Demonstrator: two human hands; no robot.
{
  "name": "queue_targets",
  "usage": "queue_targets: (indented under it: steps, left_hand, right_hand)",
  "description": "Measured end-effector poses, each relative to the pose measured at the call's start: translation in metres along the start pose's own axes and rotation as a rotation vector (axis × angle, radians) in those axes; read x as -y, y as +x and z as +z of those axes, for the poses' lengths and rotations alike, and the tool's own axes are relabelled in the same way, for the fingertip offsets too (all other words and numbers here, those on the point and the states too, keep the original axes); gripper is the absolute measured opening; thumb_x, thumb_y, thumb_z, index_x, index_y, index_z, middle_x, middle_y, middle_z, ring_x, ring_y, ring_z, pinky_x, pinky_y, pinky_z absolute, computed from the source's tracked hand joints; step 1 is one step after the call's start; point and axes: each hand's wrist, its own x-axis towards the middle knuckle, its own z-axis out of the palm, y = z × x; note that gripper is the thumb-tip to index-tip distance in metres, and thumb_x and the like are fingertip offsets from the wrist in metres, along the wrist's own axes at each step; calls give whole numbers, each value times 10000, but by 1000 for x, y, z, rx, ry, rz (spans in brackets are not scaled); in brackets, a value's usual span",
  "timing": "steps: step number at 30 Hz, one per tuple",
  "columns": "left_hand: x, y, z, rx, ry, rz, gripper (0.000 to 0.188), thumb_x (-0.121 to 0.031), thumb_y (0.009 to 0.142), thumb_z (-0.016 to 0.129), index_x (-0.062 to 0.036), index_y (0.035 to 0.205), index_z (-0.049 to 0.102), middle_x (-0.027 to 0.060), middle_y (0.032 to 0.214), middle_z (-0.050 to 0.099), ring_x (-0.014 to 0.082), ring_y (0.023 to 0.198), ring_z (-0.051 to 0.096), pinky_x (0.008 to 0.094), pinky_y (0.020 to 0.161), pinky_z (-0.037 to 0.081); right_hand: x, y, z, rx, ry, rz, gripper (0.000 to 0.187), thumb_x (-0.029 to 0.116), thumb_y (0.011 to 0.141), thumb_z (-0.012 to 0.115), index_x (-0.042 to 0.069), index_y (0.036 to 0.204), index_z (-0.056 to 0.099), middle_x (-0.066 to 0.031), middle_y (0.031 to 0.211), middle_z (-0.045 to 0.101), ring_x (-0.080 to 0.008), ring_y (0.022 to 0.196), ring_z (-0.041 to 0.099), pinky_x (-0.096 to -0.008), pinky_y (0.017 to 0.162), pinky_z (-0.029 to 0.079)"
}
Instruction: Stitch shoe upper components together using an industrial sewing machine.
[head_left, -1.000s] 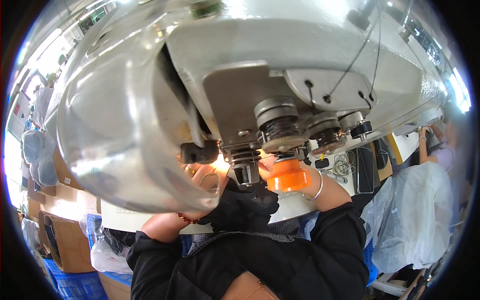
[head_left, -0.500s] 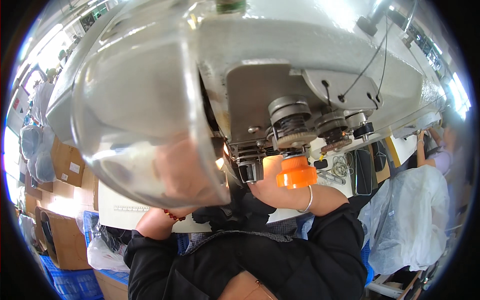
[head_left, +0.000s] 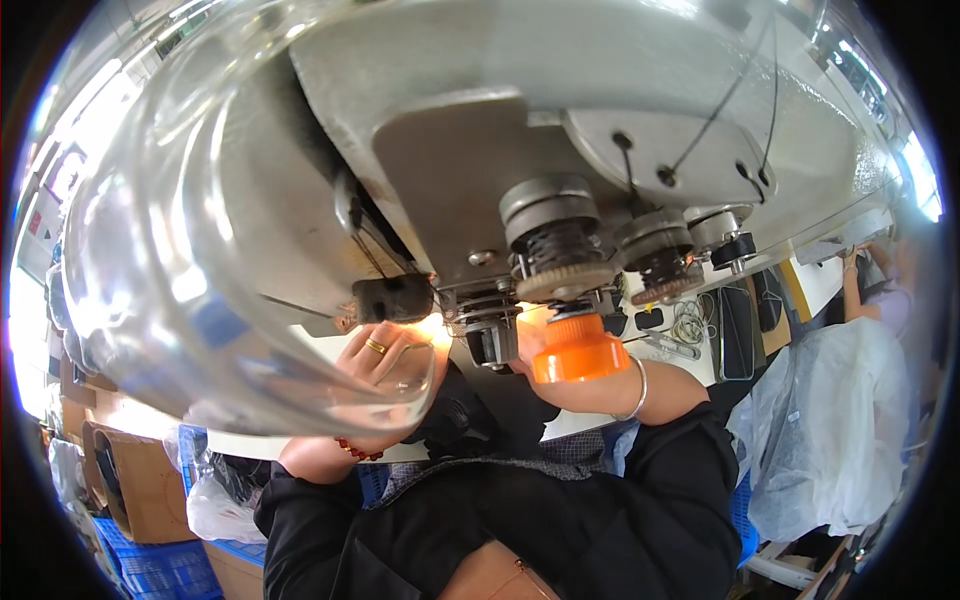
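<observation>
A grey sewing machine head (head_left: 400, 60) fills the upper view, with a clear plastic guard (head_left: 150, 300) on its left and an orange knob (head_left: 580, 350) below its tension discs (head_left: 550, 215). Black fabric (head_left: 465, 410) lies beneath, running from the table toward my lap. My left hand (head_left: 378, 358), with a gold ring, rests beside the fabric's left, partly seen through the guard. Its fingers reach forward under the machine, tips hidden. At the fabric's right is my right hand (head_left: 527, 345); the knob and machine parts cover most of its fingers.
A pale table (head_left: 260, 447) spreads under the machine. To the right lie a coil of cord (head_left: 690, 325) and a dark tray (head_left: 735, 330). Clear plastic sheeting (head_left: 840, 430) hangs at right, near another person's arm (head_left: 852, 290). Cardboard (head_left: 150, 490) and blue crates (head_left: 150, 560) stand at left.
My view has shifted, so the machine and guard sit further left in it. My left hand, blurred behind the guard before, now shows its fingers and ring more plainly. The right hand stays by the fabric.
</observation>
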Motion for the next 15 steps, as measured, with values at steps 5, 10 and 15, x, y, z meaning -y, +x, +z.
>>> queue_targets:
  steps: [5, 10, 15]
  left_hand:
    - [4, -7, 6, -7, -22, -53, 177, -70, 690, 718, -75, 862, 681, 74, 905, 655, 283, 810, 630, 398, 750, 512]
    - [7, -13, 12, 30, -5, -265, 207, -132, 692, 722, -112, 895, 686, 11, 892, 650, 230, 803, 627, 376, 694, 476]
    - [9, -12, 16, -13, 298, -72, 202, -176, 710, 694, -111, 901, 679, 50, 959, 630, 244, 865, 609, 387, 714, 447]
  right_hand:
    - [-1, 1, 0, -14, 62, 6, 95, 135, 725, 637, 57, 687, 598, -115, 599, 546, -316, 577, 593, -415, 475, 425]
    - [3, 8, -1, -86, -302, -204, 207, 323, 709, 707, 153, 648, 606, -46, 555, 520, -274, 479, 500, -398, 444, 357]
    - [-9, 3, 12, -57, -136, -170, 179, 328, 703, 713, 183, 660, 618, -24, 550, 507, -262, 434, 438, -382, 432, 303]
